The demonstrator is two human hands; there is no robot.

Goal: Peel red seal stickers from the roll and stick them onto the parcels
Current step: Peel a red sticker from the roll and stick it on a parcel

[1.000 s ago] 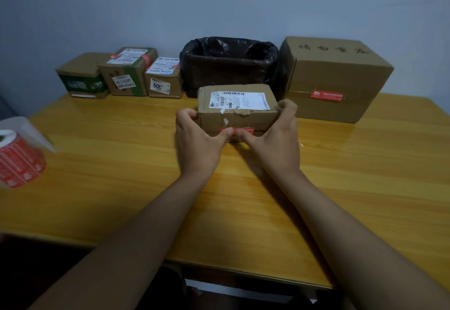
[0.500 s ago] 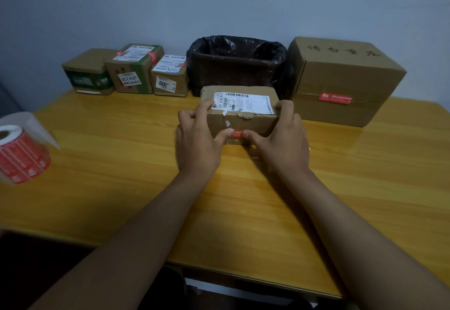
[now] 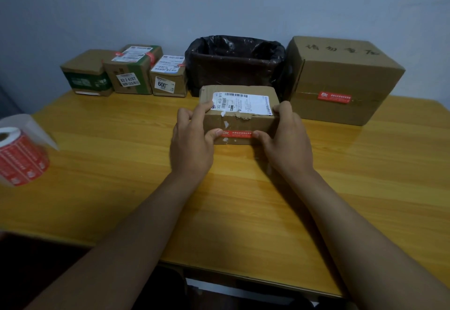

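Both hands' fingers clamp the parcel (image 3: 239, 117); left hand (image 3: 192, 144) and right hand (image 3: 286, 144) thumbs press the red sticker (image 3: 237, 134).

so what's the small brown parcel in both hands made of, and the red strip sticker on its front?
Small brown parcel: looks like matte corrugated cardboard, with creased edges and a torn patch beneath its label. Red strip sticker: probably printed adhesive paper or film, lying flat with white print; the finish is hard to judge.

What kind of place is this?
Probably a small parcel-packing spot in a plain room: taped cardboard parcels with shipping labels line a wooden table, a roll of red seal stickers lies ready, and a lined bin stands behind.
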